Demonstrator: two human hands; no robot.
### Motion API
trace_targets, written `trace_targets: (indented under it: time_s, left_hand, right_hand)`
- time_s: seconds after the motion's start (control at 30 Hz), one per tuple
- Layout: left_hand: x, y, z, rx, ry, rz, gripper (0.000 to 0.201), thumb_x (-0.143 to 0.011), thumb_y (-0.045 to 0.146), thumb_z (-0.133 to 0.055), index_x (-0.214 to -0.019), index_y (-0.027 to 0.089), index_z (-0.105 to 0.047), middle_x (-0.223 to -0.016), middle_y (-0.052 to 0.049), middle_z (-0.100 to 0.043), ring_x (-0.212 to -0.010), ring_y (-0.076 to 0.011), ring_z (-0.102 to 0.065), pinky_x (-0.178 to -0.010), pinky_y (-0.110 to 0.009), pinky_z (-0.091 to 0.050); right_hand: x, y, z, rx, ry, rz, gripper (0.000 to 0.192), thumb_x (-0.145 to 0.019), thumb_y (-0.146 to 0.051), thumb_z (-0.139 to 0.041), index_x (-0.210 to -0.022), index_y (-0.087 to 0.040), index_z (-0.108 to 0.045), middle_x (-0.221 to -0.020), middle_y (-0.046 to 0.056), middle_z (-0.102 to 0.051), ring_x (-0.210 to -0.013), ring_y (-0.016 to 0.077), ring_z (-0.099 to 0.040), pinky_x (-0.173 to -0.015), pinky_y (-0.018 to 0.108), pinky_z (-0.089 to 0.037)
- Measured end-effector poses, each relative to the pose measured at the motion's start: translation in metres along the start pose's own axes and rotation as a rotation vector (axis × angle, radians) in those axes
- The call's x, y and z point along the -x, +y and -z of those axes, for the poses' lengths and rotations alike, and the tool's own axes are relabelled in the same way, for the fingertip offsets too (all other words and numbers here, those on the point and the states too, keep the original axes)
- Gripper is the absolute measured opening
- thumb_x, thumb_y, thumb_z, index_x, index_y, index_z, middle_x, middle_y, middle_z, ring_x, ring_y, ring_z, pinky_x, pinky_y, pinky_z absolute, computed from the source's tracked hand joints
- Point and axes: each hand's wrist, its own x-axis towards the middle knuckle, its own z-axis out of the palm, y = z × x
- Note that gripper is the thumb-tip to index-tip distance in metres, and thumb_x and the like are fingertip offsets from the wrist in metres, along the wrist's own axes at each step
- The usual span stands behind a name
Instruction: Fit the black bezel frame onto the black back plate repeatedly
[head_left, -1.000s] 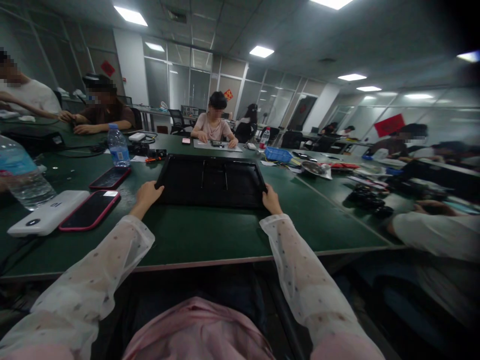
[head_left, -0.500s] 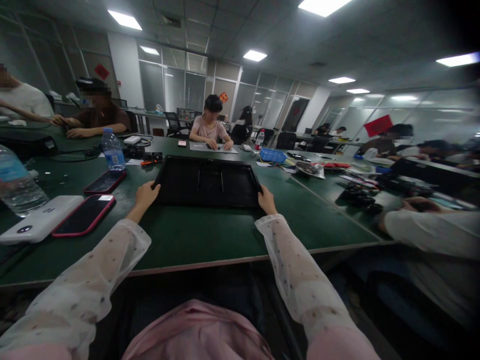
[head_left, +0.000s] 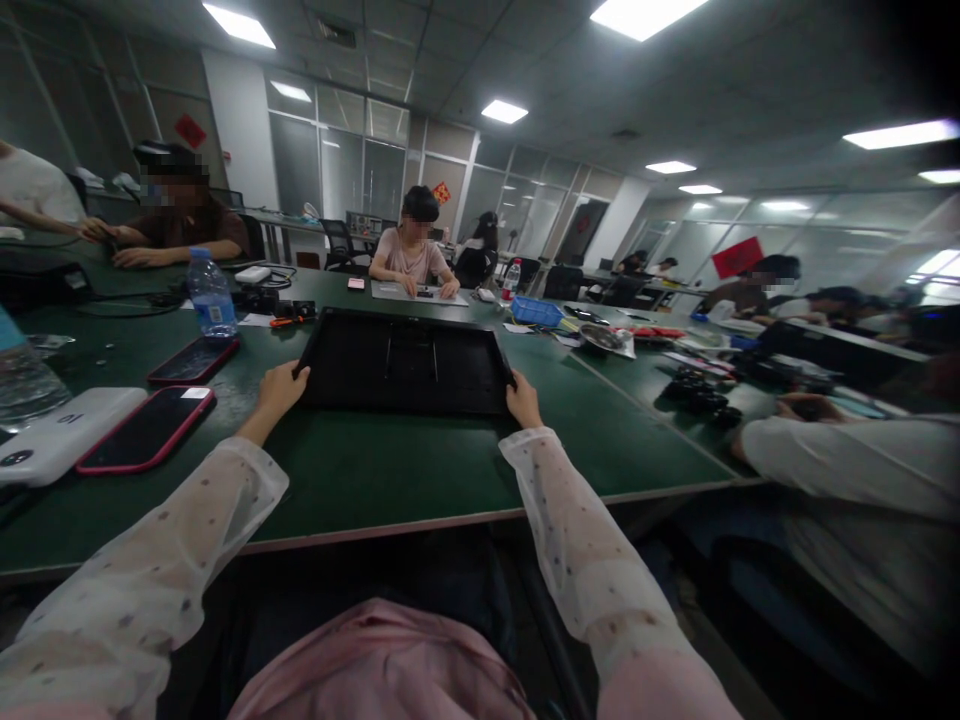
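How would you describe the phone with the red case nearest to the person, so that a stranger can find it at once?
Start at the green table and look left of the black panel that the left hand grips. There, beside a white power bank, lies the phone with the red case, screen up. A second phone lies farther back near a water bottle; this one is nearer.

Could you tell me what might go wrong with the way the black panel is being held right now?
The left hand and right hand grip only the near corners of the black panel, so its far edge could drag or twist on the green table. If it swings left, it may strike the two phones or tip the water bottle.
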Motion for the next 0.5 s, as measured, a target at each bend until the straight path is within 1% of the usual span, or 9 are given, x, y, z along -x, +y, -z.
trace_targets:
  time_s: [0.23, 0.4, 0.5]
  left_hand:
    - [-0.004, -0.007, 0.000, -0.004, -0.001, 0.004, 0.051, -0.107, 0.034, -0.047, -0.145, 0.009, -0.070, -0.133, -0.022, -0.074, -0.124, -0.0376, -0.070, -0.103, -0.042, -0.053]
    - [-0.004, -0.011, 0.002, 0.035, 0.034, 0.019, 0.052, -0.106, 0.036, -0.048, -0.147, 0.012, -0.069, -0.136, -0.020, -0.073, -0.126, -0.0368, -0.068, -0.106, -0.043, -0.051]
    - [-0.003, -0.012, 0.004, 0.035, 0.045, 0.036, 0.054, -0.106, 0.038, -0.048, -0.149, 0.014, -0.068, -0.138, -0.019, -0.073, -0.128, -0.0372, -0.067, -0.107, -0.044, -0.051]
  right_hand:
    - [0.002, -0.005, -0.005, 0.028, -0.038, -0.015, 0.059, -0.089, -0.016, -0.049, -0.146, -0.011, -0.064, -0.143, 0.020, -0.070, -0.137, 0.0359, -0.065, -0.121, 0.058, -0.048]
    - [-0.005, -0.002, -0.012, -0.056, -0.030, 0.037, 0.058, -0.088, -0.020, -0.052, -0.145, -0.016, -0.065, -0.137, 0.017, -0.074, -0.136, 0.0349, -0.066, -0.122, 0.061, -0.046]
    - [-0.012, 0.002, -0.017, -0.088, -0.043, 0.056, 0.058, -0.086, -0.019, -0.053, -0.143, -0.015, -0.066, -0.136, 0.016, -0.075, -0.133, 0.0329, -0.067, -0.122, 0.059, -0.047]
